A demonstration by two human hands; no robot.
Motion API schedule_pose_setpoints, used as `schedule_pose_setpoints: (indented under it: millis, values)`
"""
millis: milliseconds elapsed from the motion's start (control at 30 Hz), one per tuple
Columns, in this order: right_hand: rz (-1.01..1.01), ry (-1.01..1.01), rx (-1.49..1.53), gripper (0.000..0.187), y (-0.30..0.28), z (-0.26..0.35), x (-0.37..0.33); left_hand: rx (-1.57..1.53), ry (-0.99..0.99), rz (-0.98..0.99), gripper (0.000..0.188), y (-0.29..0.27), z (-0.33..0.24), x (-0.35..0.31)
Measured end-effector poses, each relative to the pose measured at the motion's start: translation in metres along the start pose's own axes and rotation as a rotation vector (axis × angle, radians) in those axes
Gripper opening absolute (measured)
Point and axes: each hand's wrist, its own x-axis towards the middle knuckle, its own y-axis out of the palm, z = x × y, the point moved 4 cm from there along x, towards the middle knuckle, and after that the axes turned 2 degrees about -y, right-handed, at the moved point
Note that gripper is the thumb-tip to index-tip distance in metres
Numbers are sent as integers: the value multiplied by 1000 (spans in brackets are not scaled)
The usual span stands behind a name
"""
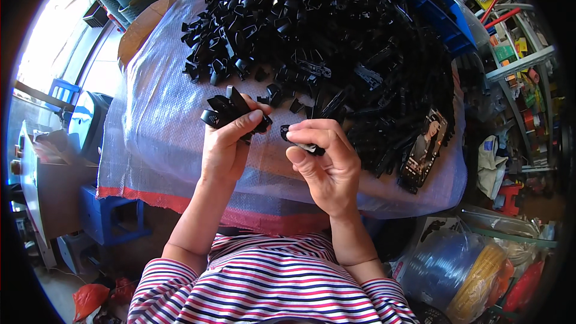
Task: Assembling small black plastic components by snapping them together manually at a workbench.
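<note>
My left hand [223, 151] is closed around a small bunch of black plastic clip-like pieces [227, 108], which fan out past the thumb. Just to its right, my right hand [329, 165] pinches one small black plastic piece [285, 132] between thumb and fingers; the fingers partly cover it. Both hands are raised above a white woven sack [162, 105] with a red edge. Beyond them, a large heap of similar black plastic pieces [282, 18] lies on the sack. Longer black strips [375, 138] lie to the right of my right hand.
A dark strip-like panel with a printed picture [427, 144] lies at the heap's right edge. A blue plastic crate [441, 15] stands at the back right. Blue stool [111, 216] at left; metal shelving [521, 63] and plastic-wrapped rolls [441, 270] at right.
</note>
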Motion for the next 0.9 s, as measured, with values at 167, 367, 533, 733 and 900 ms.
schedule_pose_setpoints:
  millis: [167, 367, 533, 733, 900]
  values:
    - [125, -146, 10, 17, 5, 2, 0, 20, -33, -7, 18, -2, 2, -2]
    - [-23, -291, -323, 31, 6, 0, -2, -54, -80, 25, 15, 1, 5, -1]
    - [-60, -196, -336, 37, 10, -3, -5, -66, -102, 2, 15, -4, 5, -1]
    - [1, 48, -210, 30, 4, -15, -13, -18, -74, -58, 17, 0, 4, -2]
    - [-11, 223, -5, 31, 5, -29, -19, -76, -64, -68, 14, -4, 4, -2]
